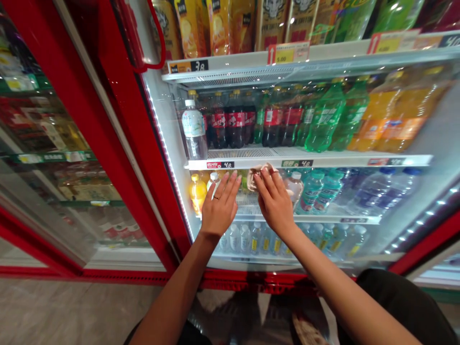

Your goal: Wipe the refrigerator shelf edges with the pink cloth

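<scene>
My left hand (220, 206) lies flat with fingers stretched, palm toward the glass door (362, 242) of a drinks fridge, and holds nothing. It wears a thin ring. Beside it, my right hand (276, 201) presses a crumpled pale cloth (253, 179) against the glass, with the cloth bunched under and around the fingertips. Both hands are just below the shelf edge (247, 163) that carries price tags. Behind the glass near my left hand stands an orange drink bottle (197, 192); a white-capped bottle (295, 186) is partly hidden beside my right hand.
Cola bottles (235, 122), green soda bottles (325, 117) and large orange soda bottles (406, 112) fill the shelf above my hands. A red door frame (140, 143) with a red handle (131, 33) runs up the left. Below lies the tiled floor (72, 309).
</scene>
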A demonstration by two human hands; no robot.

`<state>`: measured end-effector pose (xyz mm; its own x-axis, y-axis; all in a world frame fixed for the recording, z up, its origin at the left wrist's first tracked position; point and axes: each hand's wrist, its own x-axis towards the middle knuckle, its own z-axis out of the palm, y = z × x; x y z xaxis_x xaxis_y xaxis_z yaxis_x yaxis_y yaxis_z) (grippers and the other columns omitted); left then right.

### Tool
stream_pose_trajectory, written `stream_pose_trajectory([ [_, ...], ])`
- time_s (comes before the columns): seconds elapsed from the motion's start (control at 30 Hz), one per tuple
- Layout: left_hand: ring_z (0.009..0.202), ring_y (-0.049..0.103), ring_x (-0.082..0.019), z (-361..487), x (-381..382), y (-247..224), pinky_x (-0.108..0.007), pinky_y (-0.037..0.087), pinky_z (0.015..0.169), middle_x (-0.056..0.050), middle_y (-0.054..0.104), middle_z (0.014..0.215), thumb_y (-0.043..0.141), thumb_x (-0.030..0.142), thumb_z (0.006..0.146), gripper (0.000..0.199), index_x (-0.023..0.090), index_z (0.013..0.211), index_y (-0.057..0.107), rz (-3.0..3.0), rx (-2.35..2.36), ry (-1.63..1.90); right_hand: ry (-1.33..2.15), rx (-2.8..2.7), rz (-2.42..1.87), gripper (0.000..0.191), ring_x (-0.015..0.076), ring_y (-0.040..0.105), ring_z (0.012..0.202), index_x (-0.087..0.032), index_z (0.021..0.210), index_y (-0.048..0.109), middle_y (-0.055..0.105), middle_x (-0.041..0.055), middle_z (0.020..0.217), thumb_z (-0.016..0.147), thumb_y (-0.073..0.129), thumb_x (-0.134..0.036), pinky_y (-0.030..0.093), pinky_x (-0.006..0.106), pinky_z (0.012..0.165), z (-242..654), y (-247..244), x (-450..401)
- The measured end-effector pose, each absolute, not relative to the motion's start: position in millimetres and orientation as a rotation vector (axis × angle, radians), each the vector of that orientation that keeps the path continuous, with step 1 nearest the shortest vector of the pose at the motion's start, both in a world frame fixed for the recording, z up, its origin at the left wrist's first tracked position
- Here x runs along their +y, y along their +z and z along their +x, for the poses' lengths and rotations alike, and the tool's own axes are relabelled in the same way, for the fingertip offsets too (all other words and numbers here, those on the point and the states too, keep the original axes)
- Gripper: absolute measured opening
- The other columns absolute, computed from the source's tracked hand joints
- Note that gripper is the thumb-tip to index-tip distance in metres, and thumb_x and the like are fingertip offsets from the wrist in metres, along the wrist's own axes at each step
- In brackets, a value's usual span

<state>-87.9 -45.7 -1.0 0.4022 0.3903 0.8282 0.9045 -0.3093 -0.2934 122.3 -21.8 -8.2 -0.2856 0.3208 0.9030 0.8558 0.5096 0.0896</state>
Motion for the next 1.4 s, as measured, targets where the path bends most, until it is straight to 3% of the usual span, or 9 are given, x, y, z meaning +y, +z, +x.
stream_pose_trajectory([
  [0.2, 0.168, 0.026, -0.019, -89.6, -46.2, -2.2, -0.040, 0.003, 0.143, -0.004, 0.039, 0.174, 0.053, 0.018, 0.104, 0.086, 0.017, 0.176, 0.004, -1.833, -1.097, -0.843, -0.733, -1.833, -0.946, 0.096, 0.0314, 0.033, 0.165, -0.040, 0.174, -0.007, 0.033, 0.0032, 0.178, 0.102, 0.046, -0.003, 0.042, 0.059, 0.133, 109.2, 2.4, -16.3],
  [0.47, 0.171, 0.011, -0.017, -92.4, -44.5, -4.4, -0.041, 0.000, 0.143, -0.004, 0.035, 0.177, 0.053, 0.017, 0.104, 0.085, 0.016, 0.176, 0.008, -1.805, -1.121, -0.825, -0.747, -1.938, -0.921, 0.094, 0.0279, 0.043, 0.161, -0.043, 0.173, -0.004, 0.039, -0.0001, 0.176, 0.103, 0.046, -0.004, 0.041, 0.054, 0.134, 118.5, -2.4, -18.5],
  [0.7, 0.169, 0.024, -0.022, -93.1, -43.8, -4.0, -0.044, 0.011, 0.142, -0.007, 0.037, 0.176, 0.054, 0.017, 0.102, 0.085, 0.019, 0.176, 0.012, -1.840, -1.178, -0.831, -0.750, -1.813, -0.934, 0.094, 0.0307, 0.031, 0.167, -0.038, 0.174, -0.007, 0.036, 0.0035, 0.177, 0.103, 0.045, -0.003, 0.043, 0.056, 0.132, 101.4, 6.0, -19.1],
  [1.0, 0.165, 0.036, -0.022, -99.6, -46.5, 3.9, -0.043, 0.004, 0.142, -0.007, 0.042, 0.173, 0.053, 0.016, 0.104, 0.079, 0.022, 0.175, 0.020, -1.755, -1.217, -0.952, -0.821, -1.985, -0.877, 0.093, 0.0250, 0.047, 0.159, -0.038, 0.174, -0.005, 0.045, 0.0012, 0.173, 0.103, 0.045, -0.004, 0.042, 0.049, 0.132, 111.6, 0.0, -17.5],
  [1.23, 0.165, 0.036, -0.022, -100.5, -47.4, 4.1, -0.044, 0.002, 0.142, -0.007, 0.040, 0.174, 0.054, 0.015, 0.104, 0.084, 0.024, 0.176, 0.011, -1.772, -1.223, -0.965, -0.763, -1.860, -0.922, 0.093, 0.0295, 0.035, 0.165, -0.039, 0.173, -0.007, 0.039, 0.0018, 0.176, 0.104, 0.045, -0.005, 0.042, 0.056, 0.132, 97.6, 7.3, -17.6],
  [1.4, 0.164, 0.038, -0.024, -108.8, -42.3, 0.3, -0.044, 0.011, 0.142, -0.009, 0.041, 0.174, 0.054, 0.014, 0.104, 0.082, 0.022, 0.176, 0.014, -1.759, -1.234, -0.993, -0.776, -2.025, -0.819, 0.092, 0.0245, 0.040, 0.163, -0.037, 0.173, -0.010, 0.041, 0.0013, 0.175, 0.105, 0.043, -0.005, 0.040, 0.049, 0.134, 84.3, 15.4, -14.6],
])
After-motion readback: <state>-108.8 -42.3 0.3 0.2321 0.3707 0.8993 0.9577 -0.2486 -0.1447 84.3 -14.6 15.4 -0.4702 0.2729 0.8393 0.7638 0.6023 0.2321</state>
